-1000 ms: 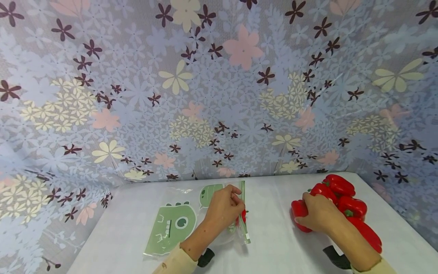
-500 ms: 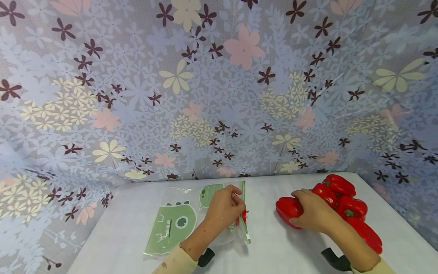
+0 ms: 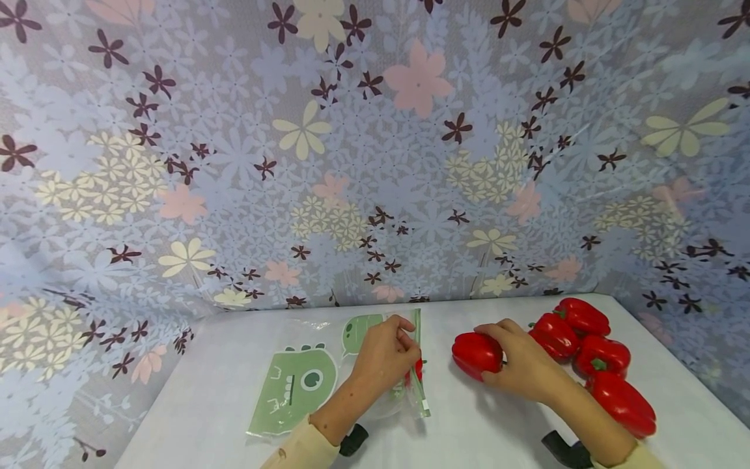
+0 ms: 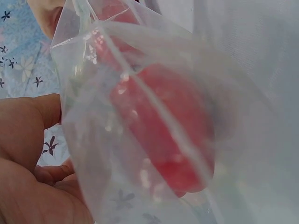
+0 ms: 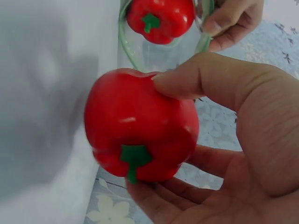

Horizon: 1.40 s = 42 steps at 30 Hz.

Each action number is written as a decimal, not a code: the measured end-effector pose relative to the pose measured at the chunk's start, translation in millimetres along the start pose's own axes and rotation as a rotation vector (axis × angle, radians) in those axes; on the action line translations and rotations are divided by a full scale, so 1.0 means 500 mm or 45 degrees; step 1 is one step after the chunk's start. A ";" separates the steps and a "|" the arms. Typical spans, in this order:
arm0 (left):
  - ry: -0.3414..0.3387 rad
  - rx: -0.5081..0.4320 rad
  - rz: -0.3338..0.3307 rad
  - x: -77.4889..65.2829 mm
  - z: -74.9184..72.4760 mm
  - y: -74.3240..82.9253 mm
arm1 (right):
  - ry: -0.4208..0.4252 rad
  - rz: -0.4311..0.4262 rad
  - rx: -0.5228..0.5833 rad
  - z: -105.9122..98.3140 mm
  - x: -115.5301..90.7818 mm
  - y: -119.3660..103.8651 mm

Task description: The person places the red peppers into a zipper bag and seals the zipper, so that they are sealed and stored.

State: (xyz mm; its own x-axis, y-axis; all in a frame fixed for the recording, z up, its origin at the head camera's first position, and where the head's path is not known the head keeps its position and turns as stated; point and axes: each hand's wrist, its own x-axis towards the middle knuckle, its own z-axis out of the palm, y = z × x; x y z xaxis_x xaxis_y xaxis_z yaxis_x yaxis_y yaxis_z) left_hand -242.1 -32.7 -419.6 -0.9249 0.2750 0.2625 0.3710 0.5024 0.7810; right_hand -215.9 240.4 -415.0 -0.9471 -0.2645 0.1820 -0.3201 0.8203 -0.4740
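My right hand (image 3: 521,363) holds a red bell pepper (image 3: 476,355) between thumb and fingers. In the right wrist view this pepper (image 5: 135,121) shows its green stem. My left hand (image 3: 383,352) pinches the green-edged mouth of a clear zip bag (image 3: 291,394) printed with a green monster. The bag mouth stands open toward the right, as the right wrist view shows, with another red pepper (image 5: 161,19) just inside it. Through the film in the left wrist view, a red pepper (image 4: 173,135) shows blurred. The held pepper is a short way right of the bag mouth.
Several red bell peppers (image 3: 602,355) lie grouped at the right end of the white table (image 3: 451,430). Behind the table hangs a flowered cloth (image 3: 422,163). Dark straps show at both wrists.
My right hand has drawn the pepper leftward from the group, toward the bag mouth, and the pepper has turned. My left hand and the bag have stayed in place.
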 end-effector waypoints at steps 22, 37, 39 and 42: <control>-0.016 0.001 -0.022 0.001 0.001 0.002 | 0.021 -0.224 0.114 0.053 0.009 -0.014; -0.020 0.000 0.016 0.004 0.002 0.002 | 0.012 -0.208 0.107 0.077 0.019 -0.020; -0.018 0.000 0.019 0.004 0.003 0.001 | 0.011 -0.201 0.106 0.077 0.020 -0.020; -0.017 -0.001 0.020 0.004 0.003 0.000 | 0.013 -0.192 0.102 0.077 0.022 -0.021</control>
State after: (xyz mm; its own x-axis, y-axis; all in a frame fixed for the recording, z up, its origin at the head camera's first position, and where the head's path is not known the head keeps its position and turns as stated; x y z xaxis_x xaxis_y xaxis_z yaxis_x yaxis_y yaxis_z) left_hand -244.0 -31.0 -419.8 -0.9179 0.2936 0.2669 0.3851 0.4975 0.7773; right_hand -223.9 209.3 -441.2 -0.8879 -0.3761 0.2649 -0.4600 0.7284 -0.5078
